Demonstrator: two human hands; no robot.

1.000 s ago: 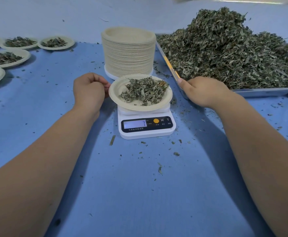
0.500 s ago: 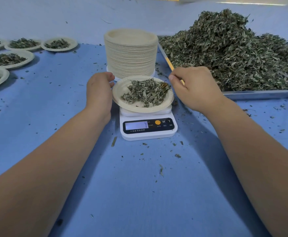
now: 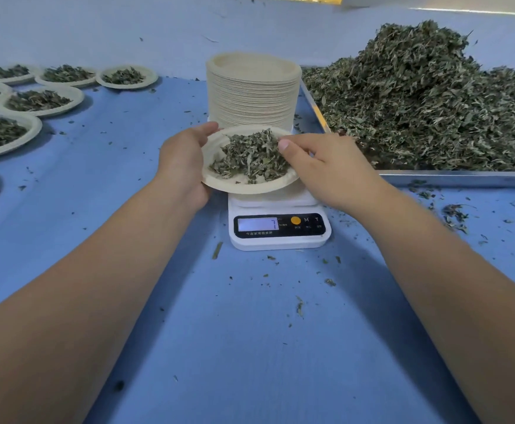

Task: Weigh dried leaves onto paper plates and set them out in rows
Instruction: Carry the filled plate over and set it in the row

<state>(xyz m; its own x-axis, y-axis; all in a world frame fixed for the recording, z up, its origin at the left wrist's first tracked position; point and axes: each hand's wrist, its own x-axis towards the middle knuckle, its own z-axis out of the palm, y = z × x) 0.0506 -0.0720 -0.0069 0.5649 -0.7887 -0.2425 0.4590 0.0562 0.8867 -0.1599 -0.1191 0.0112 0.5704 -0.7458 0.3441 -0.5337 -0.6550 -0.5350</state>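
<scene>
**Both hands at the plate on the scale**

The left hand (image 3: 186, 166) grips the left rim of a round, pale paper plate (image 3: 219, 182), thumb on top. The right hand (image 3: 326, 169) lies bent over the plate's right edge, one fingertip on the small heap of dried green leaves (image 3: 250, 157); whether it pinches anything cannot be told. The plate sits above a white digital kitchen scale (image 3: 280, 237), overhanging it to the left. Just behind stands a tall stack of empty paper plates (image 3: 253, 90). To the right, a metal tray (image 3: 464, 178) holds a large mound of dried leaves (image 3: 427, 102). Filled plates (image 3: 40, 101) lie in rows at far left on the blue table cover (image 3: 250, 347).
</scene>
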